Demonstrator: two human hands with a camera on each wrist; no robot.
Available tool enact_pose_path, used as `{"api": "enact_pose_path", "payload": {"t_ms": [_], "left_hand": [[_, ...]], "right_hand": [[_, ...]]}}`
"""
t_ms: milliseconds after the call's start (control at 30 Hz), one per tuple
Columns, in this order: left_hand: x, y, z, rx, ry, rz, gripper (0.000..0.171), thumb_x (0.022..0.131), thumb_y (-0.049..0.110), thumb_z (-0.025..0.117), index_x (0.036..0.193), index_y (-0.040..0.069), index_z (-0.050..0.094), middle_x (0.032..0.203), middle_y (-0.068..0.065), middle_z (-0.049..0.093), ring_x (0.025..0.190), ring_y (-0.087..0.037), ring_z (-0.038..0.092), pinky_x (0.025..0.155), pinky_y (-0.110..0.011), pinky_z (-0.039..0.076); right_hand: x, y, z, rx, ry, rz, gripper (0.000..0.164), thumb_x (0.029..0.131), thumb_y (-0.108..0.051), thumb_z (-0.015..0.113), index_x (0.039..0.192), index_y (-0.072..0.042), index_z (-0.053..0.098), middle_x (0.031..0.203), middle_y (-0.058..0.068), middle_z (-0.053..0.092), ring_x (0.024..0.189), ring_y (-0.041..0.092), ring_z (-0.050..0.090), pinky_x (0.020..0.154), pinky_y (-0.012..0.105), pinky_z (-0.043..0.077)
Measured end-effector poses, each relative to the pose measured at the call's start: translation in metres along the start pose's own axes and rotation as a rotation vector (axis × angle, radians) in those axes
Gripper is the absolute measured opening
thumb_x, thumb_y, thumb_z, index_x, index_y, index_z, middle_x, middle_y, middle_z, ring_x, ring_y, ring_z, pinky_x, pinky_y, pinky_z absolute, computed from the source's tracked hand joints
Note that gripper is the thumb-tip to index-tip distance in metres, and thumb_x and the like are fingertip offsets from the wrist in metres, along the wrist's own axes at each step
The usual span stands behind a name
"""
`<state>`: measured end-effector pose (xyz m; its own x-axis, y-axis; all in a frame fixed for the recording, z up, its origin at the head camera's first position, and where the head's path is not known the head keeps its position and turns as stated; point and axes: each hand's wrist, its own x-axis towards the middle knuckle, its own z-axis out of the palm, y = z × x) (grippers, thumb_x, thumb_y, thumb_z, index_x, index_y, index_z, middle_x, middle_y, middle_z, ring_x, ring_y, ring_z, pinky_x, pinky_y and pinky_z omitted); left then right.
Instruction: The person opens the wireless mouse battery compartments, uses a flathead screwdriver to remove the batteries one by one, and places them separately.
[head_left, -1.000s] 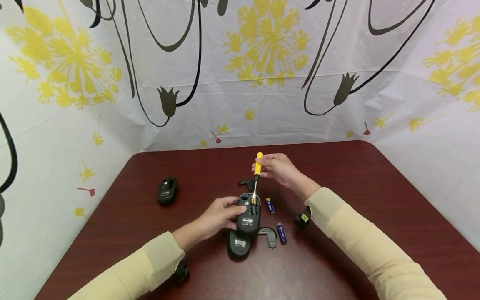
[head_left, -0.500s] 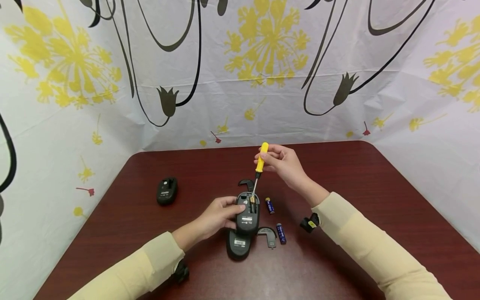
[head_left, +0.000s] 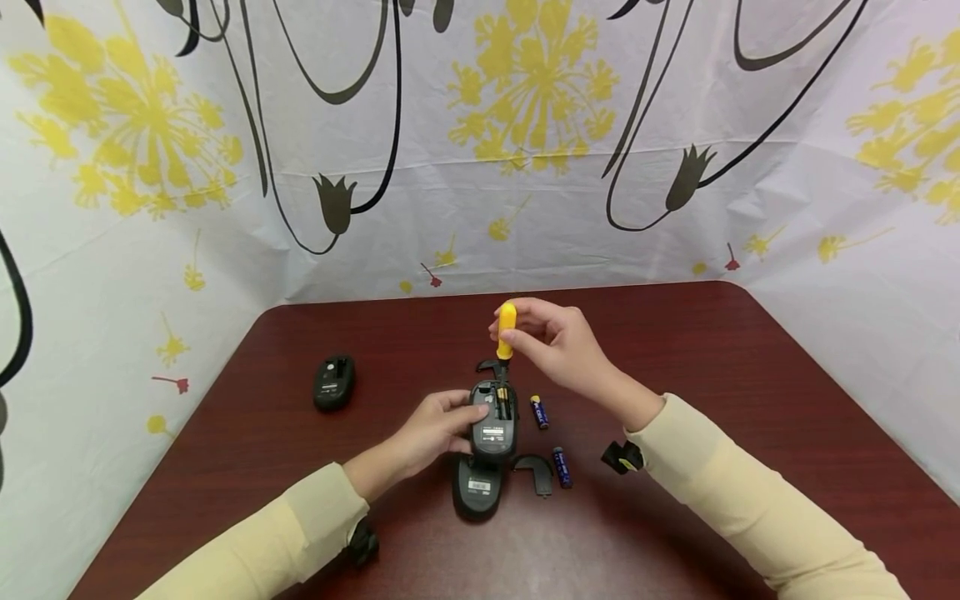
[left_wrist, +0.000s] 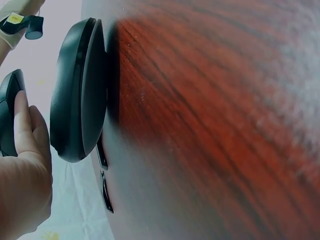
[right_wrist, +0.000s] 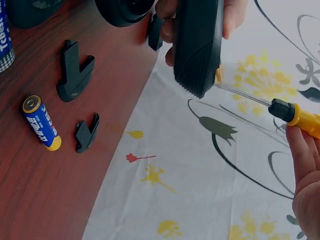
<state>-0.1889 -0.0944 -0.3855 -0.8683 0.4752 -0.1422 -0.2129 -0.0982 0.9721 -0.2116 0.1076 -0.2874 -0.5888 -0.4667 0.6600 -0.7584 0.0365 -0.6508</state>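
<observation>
My left hand (head_left: 435, 427) grips a black computer mouse (head_left: 492, 440) from its left side, underside facing up and battery compartment uncovered. Inside the compartment shows a gold-coloured battery (head_left: 502, 395). Between thumb and fingers, my right hand (head_left: 558, 342) holds a yellow-handled screwdriver (head_left: 507, 331) nearly upright over the mouse's far end. In the right wrist view the screwdriver's metal shaft (right_wrist: 246, 94) reaches the compartment's edge, its tip at the battery. Below the held mouse, a second black mouse (head_left: 477, 493) lies upside down on the table.
Right of the mice lie two blue batteries (head_left: 562, 468) and a black battery cover (head_left: 537, 473). Another cover (head_left: 487, 366) lies behind the held mouse. A third upturned mouse (head_left: 333, 383) sits at the left of the dark red table (head_left: 405, 342). Patterned cloth (head_left: 480, 208) hangs around it.
The screwdriver's handle has swung left and lower, and it stands more upright. My left hand keeps its grip on the mouse, which has shifted slightly away from me.
</observation>
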Motion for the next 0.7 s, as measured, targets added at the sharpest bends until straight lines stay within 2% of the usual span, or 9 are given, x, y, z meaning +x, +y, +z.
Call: {"api": "enact_pose_path", "payload": {"t_ms": [100,200,467,700], "left_hand": [[0.0,-0.001,0.0,0.005,0.005,0.003,0.047,0.083,0.021,0.062,0.118,-0.005,0.047,0.101,-0.019,0.059,0.085,-0.025,0.061,0.068,-0.039,0.052],[0.0,-0.002,-0.001,0.008,0.007,0.001,0.045,0.084,0.019,0.061,0.118,-0.006,0.047,0.098,-0.018,0.06,0.082,-0.024,0.061,0.067,-0.038,0.052],[0.0,-0.004,-0.001,0.044,0.0,0.006,0.042,0.086,0.016,0.059,0.118,-0.007,0.046,0.094,-0.016,0.061,0.079,-0.022,0.061,0.061,-0.035,0.053],[-0.002,-0.006,0.0,0.037,0.007,0.008,0.045,0.082,0.019,0.063,0.117,-0.006,0.048,0.095,-0.017,0.061,0.08,-0.022,0.061,0.06,-0.033,0.053]], "right_hand": [[0.002,-0.011,0.002,-0.037,-0.034,-0.031,0.022,0.081,0.006,0.058,0.102,-0.001,0.058,0.088,0.014,0.064,0.077,0.019,0.063,0.058,0.032,0.052],[0.004,-0.01,0.003,-0.018,-0.047,0.009,0.021,0.082,0.006,0.057,0.102,0.001,0.057,0.088,0.015,0.063,0.077,0.019,0.063,0.06,0.034,0.052],[0.009,0.01,-0.006,0.193,-0.005,0.271,0.021,0.087,-0.005,0.055,0.106,0.003,0.054,0.093,0.025,0.059,0.082,0.025,0.062,0.07,0.043,0.05],[0.013,0.039,-0.011,0.301,0.023,0.434,0.027,0.086,-0.014,0.057,0.106,0.004,0.053,0.097,0.027,0.057,0.087,0.032,0.059,0.071,0.04,0.051]]}}
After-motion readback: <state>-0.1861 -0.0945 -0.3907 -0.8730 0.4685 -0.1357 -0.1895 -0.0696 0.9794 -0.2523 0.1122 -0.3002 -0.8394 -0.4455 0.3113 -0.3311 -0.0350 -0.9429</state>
